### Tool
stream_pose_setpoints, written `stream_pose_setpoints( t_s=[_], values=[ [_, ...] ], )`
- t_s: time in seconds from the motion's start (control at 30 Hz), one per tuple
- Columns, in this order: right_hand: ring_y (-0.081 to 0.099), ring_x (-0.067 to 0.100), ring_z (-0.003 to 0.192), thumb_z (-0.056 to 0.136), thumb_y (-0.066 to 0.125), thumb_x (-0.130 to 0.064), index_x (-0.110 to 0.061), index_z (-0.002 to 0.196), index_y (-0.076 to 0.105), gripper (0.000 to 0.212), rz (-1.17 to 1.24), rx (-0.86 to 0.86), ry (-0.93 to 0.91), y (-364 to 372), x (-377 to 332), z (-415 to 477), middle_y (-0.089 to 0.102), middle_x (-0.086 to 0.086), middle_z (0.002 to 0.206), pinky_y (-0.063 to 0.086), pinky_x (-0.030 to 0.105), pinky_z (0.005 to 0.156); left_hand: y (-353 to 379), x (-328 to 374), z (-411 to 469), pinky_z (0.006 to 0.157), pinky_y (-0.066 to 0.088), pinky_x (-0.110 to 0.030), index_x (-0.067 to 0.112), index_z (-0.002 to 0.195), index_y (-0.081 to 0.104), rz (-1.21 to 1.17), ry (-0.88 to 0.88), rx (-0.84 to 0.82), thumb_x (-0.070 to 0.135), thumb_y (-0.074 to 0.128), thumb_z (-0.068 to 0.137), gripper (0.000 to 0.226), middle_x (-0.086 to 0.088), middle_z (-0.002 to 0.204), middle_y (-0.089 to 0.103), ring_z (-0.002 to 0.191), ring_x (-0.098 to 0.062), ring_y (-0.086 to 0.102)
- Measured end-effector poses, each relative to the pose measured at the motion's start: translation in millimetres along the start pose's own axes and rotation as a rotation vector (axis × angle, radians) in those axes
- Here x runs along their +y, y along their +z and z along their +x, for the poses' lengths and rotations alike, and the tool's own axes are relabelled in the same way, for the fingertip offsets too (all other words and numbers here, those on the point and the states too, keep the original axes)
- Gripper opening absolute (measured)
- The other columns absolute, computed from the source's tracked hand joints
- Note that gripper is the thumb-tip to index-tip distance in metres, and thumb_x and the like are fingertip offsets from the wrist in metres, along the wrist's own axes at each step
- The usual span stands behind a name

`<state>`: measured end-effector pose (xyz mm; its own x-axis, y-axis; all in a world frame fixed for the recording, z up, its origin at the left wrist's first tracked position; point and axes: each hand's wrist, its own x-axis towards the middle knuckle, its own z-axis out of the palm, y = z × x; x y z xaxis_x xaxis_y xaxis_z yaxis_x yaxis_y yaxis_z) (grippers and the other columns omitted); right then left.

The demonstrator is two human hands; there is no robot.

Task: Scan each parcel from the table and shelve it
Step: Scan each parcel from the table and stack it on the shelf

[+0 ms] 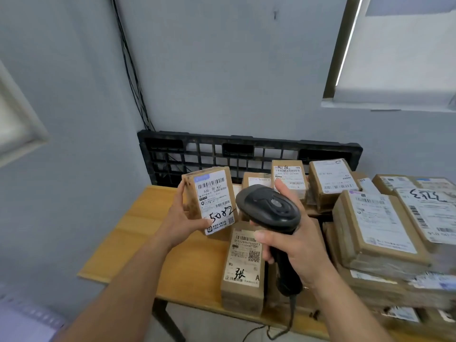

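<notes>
Left hand (183, 219) grips parcel (211, 199): thumb curled onto the label's lower-left corner, palm along the left side, fingers hidden behind it. Right hand (296, 245) is wrapped round the handle of scanner (269, 208), thumb across the front, one finger up beside the head. Both hands full, neither open.

Parcel: small brown cardboard box, rectangular, scuffed and taped. It has a white printed label with barcodes and "5082" in black marker. Held upright, slightly tilted, label toward the camera, off the table (138, 233), over its left half.

Scanner: matte black plastic, rounded oval head, straight grip, black cord (283, 329) dropping past the front edge. Head sits just right of the parcel's lower-right corner; contact or not, cannot tell.

Table: smooth orange-tan wood top, dark metal leg at front left. Bare wood runs along the left edge and front-left corner. Long box (243, 265) lies flat at the front edge, label up, below the scanner. Stack (380, 225) of flat taped cardboard parcels fills the right side, several layers, reaching the front edge. More boxes (288, 178) stand near the back edge.

Black plastic grid pallet (246, 146) stands on edge behind the back edge, against grey wall (222, 70). Black cables (133, 70) run down the wall to the pallet's left end.
</notes>
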<state>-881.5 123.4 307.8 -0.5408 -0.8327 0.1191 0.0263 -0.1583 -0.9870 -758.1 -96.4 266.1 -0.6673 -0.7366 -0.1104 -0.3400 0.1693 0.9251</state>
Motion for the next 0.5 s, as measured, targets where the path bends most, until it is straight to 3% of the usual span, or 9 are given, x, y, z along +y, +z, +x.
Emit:
stream_pose_setpoints(
  t_s=[0.1, 0.23, 0.5],
  values=[
    [0.059, 0.024, 0.051, 0.066, 0.083, -0.004, -0.05, 0.142, 0.029, 0.103, 0.018, -0.066, -0.037, 13, -14, -21, 0.071, 0.019, 0.095, 0.052, 0.033, 0.048, -6, 3, -25, 0.084, 0.053, -0.037, 0.047, 0.147, 0.003, -0.016, 0.047, 0.046, 0.003, 0.083, 0.068, 0.121, -0.01, 0.124, 0.052, 0.112, -0.023, 0.057],
    [0.06, 0.029, 0.053, 0.055, 0.084, -0.022, -0.055, 0.138, 0.037, 0.101, 0.062, -0.124, -0.057, 25, -24, -49, 0.071, 0.016, 0.094, 0.053, 0.034, 0.051, -14, 7, -60, 0.09, 0.053, -0.048, 0.043, 0.148, 0.007, 0.012, 0.087, 0.103, 0.004, 0.084, 0.068, 0.117, -0.002, 0.113, 0.052, 0.109, -0.022, 0.058],
    [0.061, 0.031, 0.053, 0.061, 0.083, -0.013, -0.052, 0.14, 0.037, 0.099, -0.003, -0.169, -0.077, 42, -28, -88, 0.068, 0.01, 0.107, 0.053, 0.034, 0.052, -27, 4, -116, 0.09, 0.051, -0.039, 0.043, 0.147, 0.008, 0.036, 0.105, 0.156, 0.009, 0.084, 0.07, 0.113, -0.002, 0.116, 0.052, 0.108, -0.017, 0.056]
  ],
)
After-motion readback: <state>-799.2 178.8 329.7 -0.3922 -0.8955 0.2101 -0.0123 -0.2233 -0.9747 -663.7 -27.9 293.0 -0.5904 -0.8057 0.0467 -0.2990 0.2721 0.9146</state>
